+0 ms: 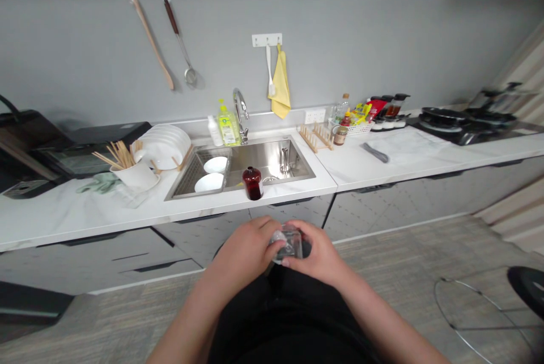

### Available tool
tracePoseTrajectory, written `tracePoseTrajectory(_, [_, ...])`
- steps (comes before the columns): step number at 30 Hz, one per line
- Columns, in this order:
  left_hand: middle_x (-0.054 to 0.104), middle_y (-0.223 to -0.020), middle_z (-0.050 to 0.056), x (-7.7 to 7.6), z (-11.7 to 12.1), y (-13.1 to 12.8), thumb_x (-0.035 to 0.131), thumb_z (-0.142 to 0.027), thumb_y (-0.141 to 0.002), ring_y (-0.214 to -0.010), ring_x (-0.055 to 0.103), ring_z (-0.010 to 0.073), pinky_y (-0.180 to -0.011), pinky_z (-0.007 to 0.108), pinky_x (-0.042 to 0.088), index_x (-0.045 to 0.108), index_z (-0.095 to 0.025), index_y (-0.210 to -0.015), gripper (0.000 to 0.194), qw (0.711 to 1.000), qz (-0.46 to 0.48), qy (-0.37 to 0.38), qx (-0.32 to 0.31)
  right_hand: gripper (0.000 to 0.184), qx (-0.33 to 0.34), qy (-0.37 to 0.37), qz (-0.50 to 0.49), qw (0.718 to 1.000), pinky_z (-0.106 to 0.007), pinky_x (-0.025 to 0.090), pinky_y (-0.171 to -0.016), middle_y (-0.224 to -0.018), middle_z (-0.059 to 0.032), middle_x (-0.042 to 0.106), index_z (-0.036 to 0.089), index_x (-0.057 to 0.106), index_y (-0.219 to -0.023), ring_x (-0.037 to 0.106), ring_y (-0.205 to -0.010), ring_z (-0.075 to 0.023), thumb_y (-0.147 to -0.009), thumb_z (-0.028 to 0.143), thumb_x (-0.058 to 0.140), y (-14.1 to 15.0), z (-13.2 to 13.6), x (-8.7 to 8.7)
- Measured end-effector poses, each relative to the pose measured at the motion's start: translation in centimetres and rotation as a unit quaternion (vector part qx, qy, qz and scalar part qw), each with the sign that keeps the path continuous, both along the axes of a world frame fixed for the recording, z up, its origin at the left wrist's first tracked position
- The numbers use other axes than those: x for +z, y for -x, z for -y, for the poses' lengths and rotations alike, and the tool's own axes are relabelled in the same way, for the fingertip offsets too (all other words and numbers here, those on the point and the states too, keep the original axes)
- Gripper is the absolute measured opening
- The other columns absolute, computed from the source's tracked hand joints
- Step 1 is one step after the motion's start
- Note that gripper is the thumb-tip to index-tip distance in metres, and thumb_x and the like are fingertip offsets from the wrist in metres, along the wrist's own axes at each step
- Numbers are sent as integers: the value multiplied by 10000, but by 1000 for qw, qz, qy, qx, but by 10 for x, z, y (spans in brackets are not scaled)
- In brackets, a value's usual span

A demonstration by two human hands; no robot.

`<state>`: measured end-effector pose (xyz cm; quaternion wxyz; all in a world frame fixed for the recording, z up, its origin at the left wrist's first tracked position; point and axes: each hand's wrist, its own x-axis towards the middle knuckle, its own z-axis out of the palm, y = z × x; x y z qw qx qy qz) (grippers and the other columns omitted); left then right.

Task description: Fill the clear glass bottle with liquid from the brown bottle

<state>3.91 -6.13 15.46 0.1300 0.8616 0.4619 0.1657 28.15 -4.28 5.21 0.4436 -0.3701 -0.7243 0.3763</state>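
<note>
Both hands hold a small clear container point(293, 244) in front of my body, below the counter's front edge. My left hand point(257, 245) is closed on its left side, the thumb over the top. My right hand point(317, 252) grips it from the right, with fingers and thumb curved round that side. Something pale and crumpled-looking shows by the left thumb; I cannot tell whether it is part of the container. Beyond my hands, a dark red-brown bottle point(253, 184) without a cap stands upright at the sink's front rim, apart from both hands.
The steel sink point(304, 164) holds a rack with white bowls point(211, 182) at left. Behind it stand a tap point(240, 114) and a green soap bottle point(228, 126). Plates point(164, 145) and a chopstick holder point(136, 176) are left; a stool point(527, 290) is at right.
</note>
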Motion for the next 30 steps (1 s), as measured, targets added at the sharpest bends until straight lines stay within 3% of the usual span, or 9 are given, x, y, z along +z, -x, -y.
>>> tracePoseTrajectory(3, [784, -1179, 56, 4, 1, 5, 714, -278, -1129, -1095, 760, 283, -936, 417, 582, 759, -249, -1241, 124, 999, 0, -2, -51, 755, 62, 29, -35, 997, -450, 699, -991, -1339, -94, 832, 286, 758, -1415, 826, -1150, -324, -759, 478, 1077, -4, -6, 0])
tracePoseTrajectory(7, [796, -1179, 43, 9, 2, 2, 706, -263, -1123, -1097, 764, 277, -936, 413, 572, 750, -265, -1252, 136, 999, 11, 11, -52, 725, 122, 49, -59, 990, -418, 700, -966, -1307, -78, 831, 283, 773, -1401, 828, -1134, -307, -769, 461, 1081, -9, -12, 0])
tracePoseTrajectory(13, [828, -1152, 59, 0, -3, 2, 765, -325, -1096, -1061, 783, 304, -920, 436, 577, 757, -248, -1203, 132, 999, 5, 28, -20, 755, 92, 45, -32, 994, -445, 685, -1020, -1356, -85, 826, 295, 772, -1423, 817, -1174, -314, -753, 435, 1089, -11, -13, 0])
tracePoseTrajectory(18, [825, -1143, 47, -6, -11, 6, 753, -390, -1122, -1046, 786, 279, -913, 414, 573, 745, -272, -1199, 142, 995, 23, 54, -81, 690, 179, 85, -61, 978, -442, 706, -1013, -1295, -60, 826, 294, 793, -1344, 825, -1176, -304, -742, 456, 1087, -11, -20, 0])
tracePoseTrajectory(22, [831, -1131, 42, -11, -21, 8, 785, -373, -1093, -1007, 779, 257, -888, 386, 573, 757, -282, -1224, 163, 994, 52, 62, -73, 688, 193, 94, -72, 974, -460, 693, -1045, -1296, -63, 826, 289, 780, -1359, 832, -1166, -298, -769, 488, 1073, -10, -32, -4])
tracePoseTrajectory(26, [833, -1077, 23, -25, -37, 39, 842, -391, -1020, -895, 754, 212, -821, 342, 573, 765, -301, -1369, 368, 991, 131, 10, -22, 741, 104, 66, -52, 991, -494, 660, -1094, -1357, -106, 817, 282, 710, -1437, 814, -1233, -325, -818, 523, 1038, -24, -59, -15])
tracePoseTrajectory(28, [801, -926, 8, -39, -50, 70, 790, -438, -1036, -744, 691, 180, -740, 322, 545, 801, -265, -1281, 299, 979, 185, -55, 61, 740, 15, 51, -60, 997, -510, 638, -1126, -1400, -121, 798, 288, 666, -1443, 798, -1279, -334, -843, 550, 1012, -39, -84, -23])
tracePoseTrajectory(30, [746, -787, -4, -54, -71, 107, 724, -509, -1056, -650, 618, 173, -666, 314, 493, 812, -234, -1103, 292, 949, 221, -112, 194, 737, -77, 40, -61, 994, -515, 622, -1140, -1387, -112, 785, 288, 632, -1419, 787, -1267, -324, -850, 592, 988, -60, -116, -29])
